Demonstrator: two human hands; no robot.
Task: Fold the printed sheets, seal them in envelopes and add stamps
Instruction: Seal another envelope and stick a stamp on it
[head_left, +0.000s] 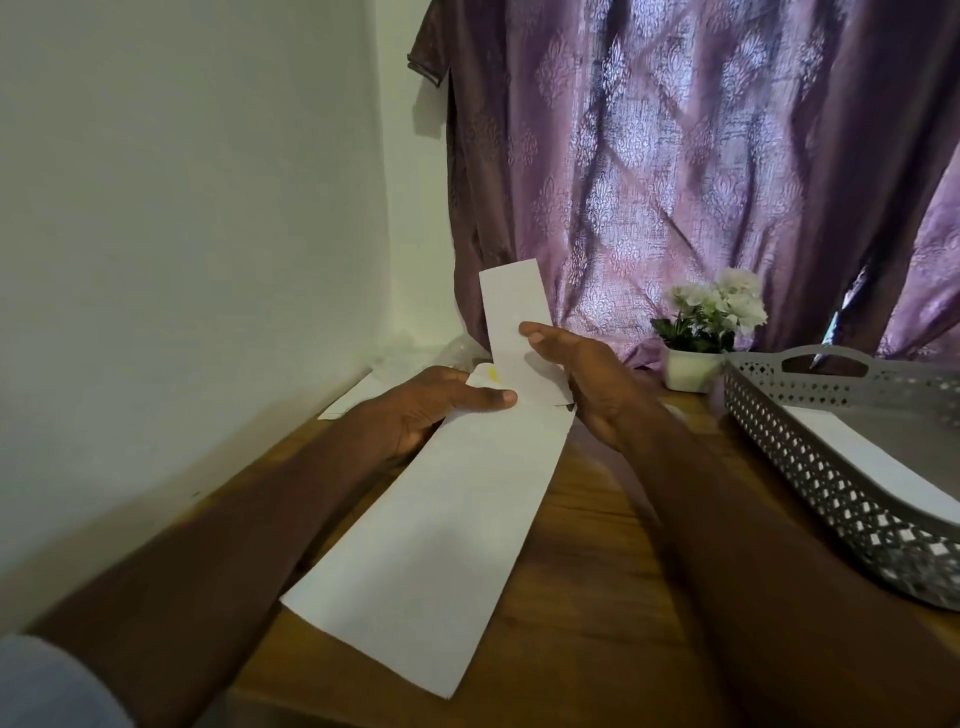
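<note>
Reaching forward from the bottom of the frame, two bare forearms extend over a brown wooden surface. A long white paper envelope is held between them, its near end towards the viewer and its open far end raised towards the hands. The left hand grips the envelope's far left edge, thumb pressed flat on top and fingers curled underneath. A small yellow mark shows on paper just beyond that thumb. The right hand holds a narrow folded white sheet, which stands nearly upright with its lower end at the envelope's mouth; how far it sits inside cannot be told. The thumb lies across the sheet's front, and the other fingers are hidden behind it.

To the right, a grey perforated plastic tray with a cut-out handle rests on the surface, holding flat white paper. Beyond the tray stands a small white pot of pale flowers. Further left, more white paper lies by the white wall. A purple patterned curtain hangs behind everything.
</note>
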